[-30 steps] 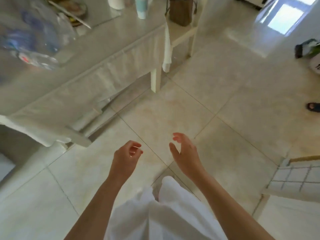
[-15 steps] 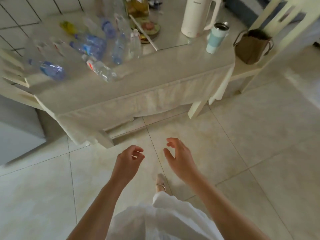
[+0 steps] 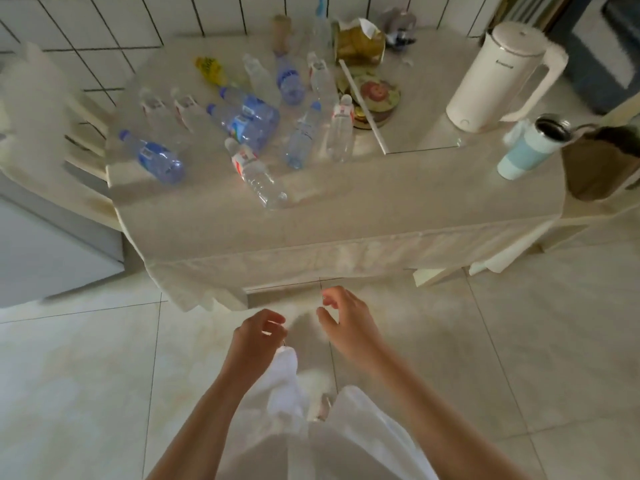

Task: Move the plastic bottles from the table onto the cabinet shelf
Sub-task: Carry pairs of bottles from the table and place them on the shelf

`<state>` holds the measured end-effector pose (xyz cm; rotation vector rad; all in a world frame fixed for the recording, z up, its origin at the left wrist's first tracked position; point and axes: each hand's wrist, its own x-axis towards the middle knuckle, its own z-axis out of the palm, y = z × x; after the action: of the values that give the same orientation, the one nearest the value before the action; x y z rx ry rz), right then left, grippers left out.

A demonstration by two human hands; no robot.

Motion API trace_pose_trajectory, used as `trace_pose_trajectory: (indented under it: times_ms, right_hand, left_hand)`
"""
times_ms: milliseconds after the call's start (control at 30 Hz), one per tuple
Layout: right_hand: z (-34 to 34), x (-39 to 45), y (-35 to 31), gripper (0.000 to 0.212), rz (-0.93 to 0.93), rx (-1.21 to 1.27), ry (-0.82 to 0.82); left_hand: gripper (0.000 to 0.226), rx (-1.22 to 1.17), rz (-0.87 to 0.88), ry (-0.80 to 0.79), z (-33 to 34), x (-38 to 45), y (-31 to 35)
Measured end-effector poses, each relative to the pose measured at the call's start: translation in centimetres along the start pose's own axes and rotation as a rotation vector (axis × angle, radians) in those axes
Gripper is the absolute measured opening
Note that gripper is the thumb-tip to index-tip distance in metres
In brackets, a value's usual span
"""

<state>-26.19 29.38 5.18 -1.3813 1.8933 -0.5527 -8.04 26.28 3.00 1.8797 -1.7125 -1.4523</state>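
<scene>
A: Hands status?
B: Left hand [image 3: 258, 336] and right hand [image 3: 346, 320] are hanging low in front of the table [image 3: 346, 220], both empty, fingers loosely curled, nothing gripped.
A: Bottles?
B: A dozen or so plastic bottles [image 3: 242, 126] are lying scattered on the left half of the tabletop, some blurred. Mostly clear, with blue or red-and-white labels; one yellow. Nearest bottle [image 3: 258, 176] is lying on its side, base pointing toward the front edge.
A: Handling?
B: They're looking empty, so probably light, thin-walled, crushing easily and rolling if nudged. Wrapping the mid-body or pinching the neck under the cap should be working. Light squeeze only.
A: Cabinet shelf?
B: Not showing. Kettle [image 3: 498, 74] and tumbler [image 3: 530, 148] are sitting on the right, well apart from the bottles.
</scene>
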Motion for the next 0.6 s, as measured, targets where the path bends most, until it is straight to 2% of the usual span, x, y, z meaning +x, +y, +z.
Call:
trace_pose_trajectory:
  times_ms: [267,467,600]
  right_hand:
    - [0.9,13.8,-6.9,0.026,-0.049,-0.001,0.011]
    - [2.1,23.8,-11.8,0.035,-0.002,-0.087,0.002]
    - [2.8,28.3,-13.1,0.045,0.083,-0.227,-0.023]
  left_hand:
    - [0.023,-0.127,-0.043,0.082,-9.3,13.4,2.3]
    - [0.016,-0.308,-0.215,0.188,-16.7,23.3,2.1]
    - [0.031,-0.38,-0.317,0.305,-20.2,27.7,2.1]
